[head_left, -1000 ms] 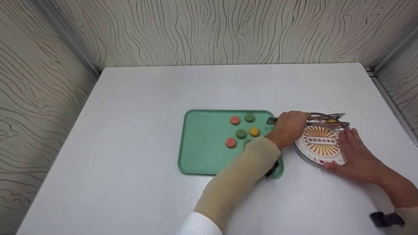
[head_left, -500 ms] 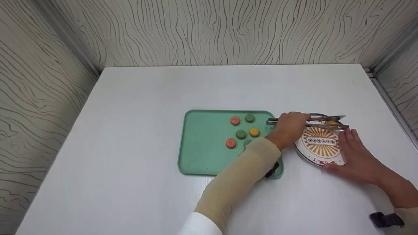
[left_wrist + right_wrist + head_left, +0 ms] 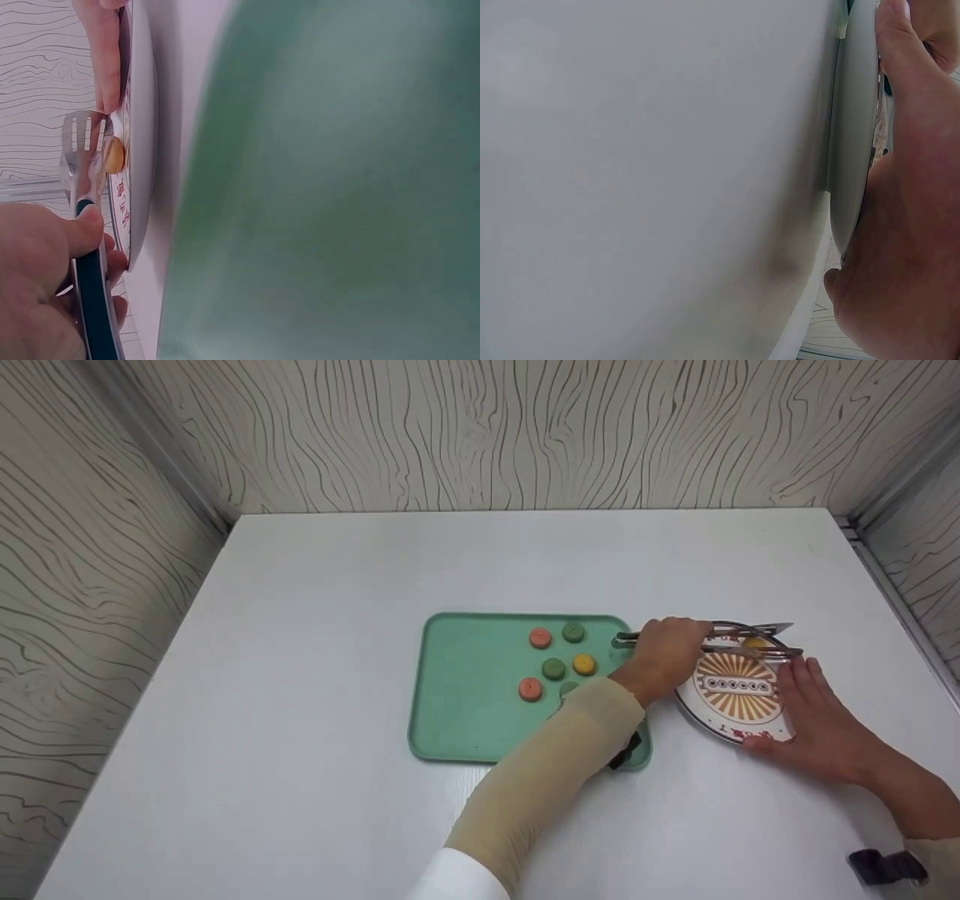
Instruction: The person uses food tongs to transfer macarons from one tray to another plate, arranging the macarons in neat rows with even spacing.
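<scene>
My left hand (image 3: 667, 654) grips metal tongs (image 3: 95, 292) with dark handle panels and slotted ends. The tongs reach over the far part of a round white plate (image 3: 697, 709) printed with an orange sunburst. A small round yellow disc (image 3: 754, 643), like a macaron, lies on the plate between the spread ends of the tongs. In the left wrist view this yellow disc (image 3: 115, 155) sits right beside the slotted end. My right hand (image 3: 825, 727) rests along the plate's right rim, fingers straight and thumb at the near edge. The right wrist view shows the plate's pale side (image 3: 853, 135) against this hand.
A green tray (image 3: 465, 690) lies left of the plate, under my left forearm. On it are several small discs, among them a pink disc (image 3: 530, 688), a green disc (image 3: 553, 668) and another yellow disc (image 3: 584, 664). Patterned walls (image 3: 480, 435) border the white table (image 3: 285, 660).
The ends of the tongs have spread slightly apart. The yellow disc on the plate has shifted a little to the left. My right hand has stayed at the rim.
</scene>
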Available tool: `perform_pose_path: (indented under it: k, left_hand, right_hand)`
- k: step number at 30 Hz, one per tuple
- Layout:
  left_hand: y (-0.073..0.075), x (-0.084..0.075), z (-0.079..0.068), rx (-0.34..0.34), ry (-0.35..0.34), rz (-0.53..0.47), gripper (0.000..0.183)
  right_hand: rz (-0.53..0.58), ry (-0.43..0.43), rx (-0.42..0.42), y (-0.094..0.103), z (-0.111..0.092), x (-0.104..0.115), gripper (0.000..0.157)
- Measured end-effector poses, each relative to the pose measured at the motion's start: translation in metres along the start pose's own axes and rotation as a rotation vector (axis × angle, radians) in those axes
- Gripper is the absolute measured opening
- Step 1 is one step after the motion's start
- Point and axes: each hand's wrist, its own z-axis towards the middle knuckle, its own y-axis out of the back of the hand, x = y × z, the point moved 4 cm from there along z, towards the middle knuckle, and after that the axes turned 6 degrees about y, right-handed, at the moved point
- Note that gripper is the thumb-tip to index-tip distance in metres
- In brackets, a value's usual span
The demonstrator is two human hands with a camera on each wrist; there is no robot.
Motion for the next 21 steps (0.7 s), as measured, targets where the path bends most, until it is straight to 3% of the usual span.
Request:
perform_pose_path:
  k: [21]
  left_hand:
    - [0.015, 0.0, -0.007, -0.032, -0.048, 0.043, 0.043]
  right_hand:
    - [-0.001, 0.022, -0.007, 0.001, -0.001, 0.001, 0.118]
